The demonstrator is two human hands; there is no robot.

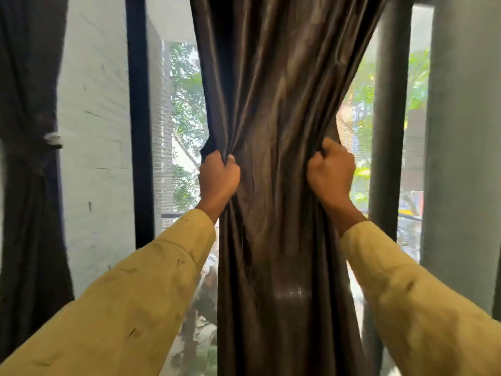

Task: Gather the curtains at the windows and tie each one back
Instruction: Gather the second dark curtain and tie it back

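Where it hangs down the middle of the window, the dark brown, glossy satin curtain (273,104) is drawn into a narrow waist of deep folds, fanning wider above. The left hand (219,177) grips the curtain's left edge, fingers curled tight into the fabric and thumb on top. The right hand (331,172) clenches the curtain's right edge at the same height, knuckles toward the camera. Both arms reach up to the curtain in mustard-yellow cloth sleeves (135,280). Just left of the curtain, green tree leaves (187,104) show through the glass, and past them stands a black upright window frame bar (139,131). Further left of the curtain is a white-painted brick wall (92,131), then a second dark curtain (27,213), cinched by a pale tie-back band (53,139). Right of the brown curtain stands a grey round post (385,131), with a broad grey column (466,131) beyond it.
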